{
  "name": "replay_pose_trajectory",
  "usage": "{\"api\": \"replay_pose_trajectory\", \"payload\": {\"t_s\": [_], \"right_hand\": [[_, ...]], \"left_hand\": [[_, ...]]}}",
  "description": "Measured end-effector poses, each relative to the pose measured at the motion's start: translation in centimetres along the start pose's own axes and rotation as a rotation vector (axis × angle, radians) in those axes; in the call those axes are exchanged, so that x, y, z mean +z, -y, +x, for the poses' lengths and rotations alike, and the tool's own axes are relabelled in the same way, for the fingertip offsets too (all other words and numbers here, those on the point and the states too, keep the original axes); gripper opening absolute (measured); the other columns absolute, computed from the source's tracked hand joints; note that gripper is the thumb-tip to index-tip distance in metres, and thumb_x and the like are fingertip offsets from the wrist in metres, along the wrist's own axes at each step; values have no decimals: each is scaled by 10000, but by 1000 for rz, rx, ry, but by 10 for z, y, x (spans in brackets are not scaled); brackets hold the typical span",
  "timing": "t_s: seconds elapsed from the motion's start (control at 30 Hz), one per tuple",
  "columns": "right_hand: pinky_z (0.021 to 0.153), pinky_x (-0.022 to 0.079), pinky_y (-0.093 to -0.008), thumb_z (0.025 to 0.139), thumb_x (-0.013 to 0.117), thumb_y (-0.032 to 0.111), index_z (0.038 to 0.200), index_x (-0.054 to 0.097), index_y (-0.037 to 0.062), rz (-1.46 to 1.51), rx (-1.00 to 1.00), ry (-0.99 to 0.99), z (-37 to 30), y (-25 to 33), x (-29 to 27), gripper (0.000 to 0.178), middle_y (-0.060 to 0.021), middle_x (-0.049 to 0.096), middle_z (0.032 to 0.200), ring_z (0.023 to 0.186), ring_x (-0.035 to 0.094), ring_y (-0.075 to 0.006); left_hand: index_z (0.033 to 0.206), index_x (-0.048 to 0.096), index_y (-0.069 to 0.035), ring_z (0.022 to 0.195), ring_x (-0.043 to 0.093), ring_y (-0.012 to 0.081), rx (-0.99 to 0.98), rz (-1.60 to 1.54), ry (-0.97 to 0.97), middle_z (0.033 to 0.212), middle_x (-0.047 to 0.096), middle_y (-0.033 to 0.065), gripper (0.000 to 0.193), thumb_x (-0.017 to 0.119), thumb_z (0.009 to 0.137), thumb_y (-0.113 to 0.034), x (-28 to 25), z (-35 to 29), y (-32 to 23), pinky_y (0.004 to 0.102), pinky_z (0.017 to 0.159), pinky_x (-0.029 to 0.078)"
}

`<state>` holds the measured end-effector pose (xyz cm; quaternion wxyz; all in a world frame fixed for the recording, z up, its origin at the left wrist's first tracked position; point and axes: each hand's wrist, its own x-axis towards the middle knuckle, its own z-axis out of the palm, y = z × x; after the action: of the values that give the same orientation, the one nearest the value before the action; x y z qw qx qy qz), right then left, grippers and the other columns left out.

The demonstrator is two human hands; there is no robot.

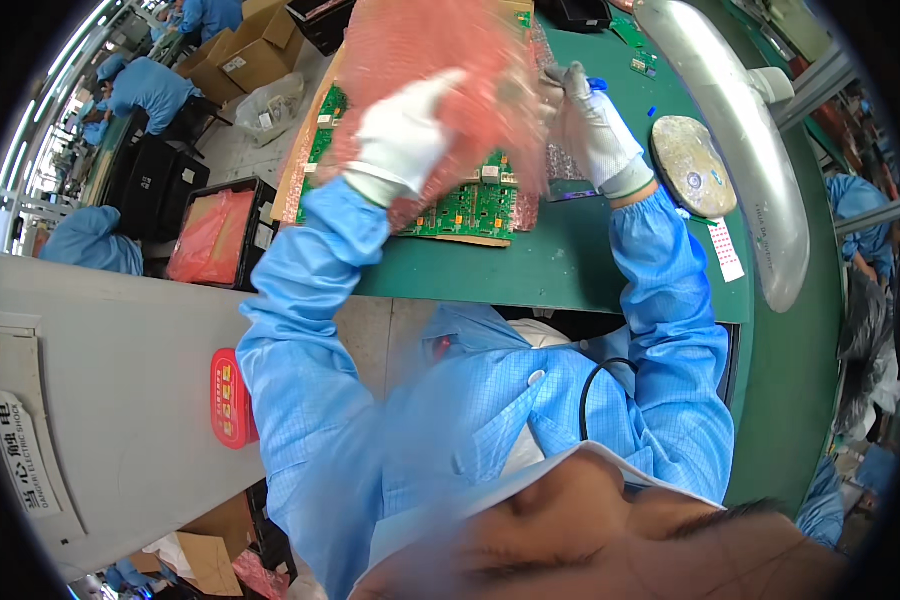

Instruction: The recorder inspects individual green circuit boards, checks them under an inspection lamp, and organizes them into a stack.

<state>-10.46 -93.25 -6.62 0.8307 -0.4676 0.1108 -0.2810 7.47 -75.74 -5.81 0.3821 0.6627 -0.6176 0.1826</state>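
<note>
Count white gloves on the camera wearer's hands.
2: the left glove at the motion-blurred pink wrap sheet, and the right glove above the green bench. Neither is hidden, though the left one's fingers are blurred.

Pink plastic film point(410, 50), matt white cloth gloves point(405, 128)

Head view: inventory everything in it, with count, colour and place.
Circuit boards: several, green, top centre
Bubble wrap: count unclear, blurred pink, over the boards
Workbench: one, green, under the boards
Curved fixture: one, silver, upper right
Oval pad: one, mottled beige, beside the fixture
Label sheet: one, white and red, below the pad
Plaque: one, red, left
Crates: several, black, left and top
Boxes: several, brown, upper and lower left
Workers: several, blue clothes, both sides
Sleeves: two, blue, centre
Left hand: one, white glove, at the wrap
Right hand: one, white glove, right of the wrap
</note>
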Motion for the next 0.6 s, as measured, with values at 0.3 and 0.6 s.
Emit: {"api": "replay_pose_trajectory", "payload": {"t_s": [0.3, 0.6], "right_hand": [[804, 535, -378, 727, 819, 217, 1122, 656, -9, -1237, -142, -387, 24, -34, -40, 484, -162, 708, 1029, 940, 674, -218], [611, 519, -334, 766, 738, 125, 1049, 698, 10, -712, -120, -381, 30, 21, -169, 308, -61, 706, 802, 660, 640, -187]], "left_hand": [[1326, 567, -85, 934, 672, 345, 35, 203, 580, 1043, 673, 188, 549, 628, 866, -380, 55, -21, -53, 439, 820, 528], [1290, 606, -126, 1223, 537, 337, 58, 269, 254, 1285, 588, 140, 640, 747, 790, -500, -32, -67, -18, 458, 1043, 415]]}}
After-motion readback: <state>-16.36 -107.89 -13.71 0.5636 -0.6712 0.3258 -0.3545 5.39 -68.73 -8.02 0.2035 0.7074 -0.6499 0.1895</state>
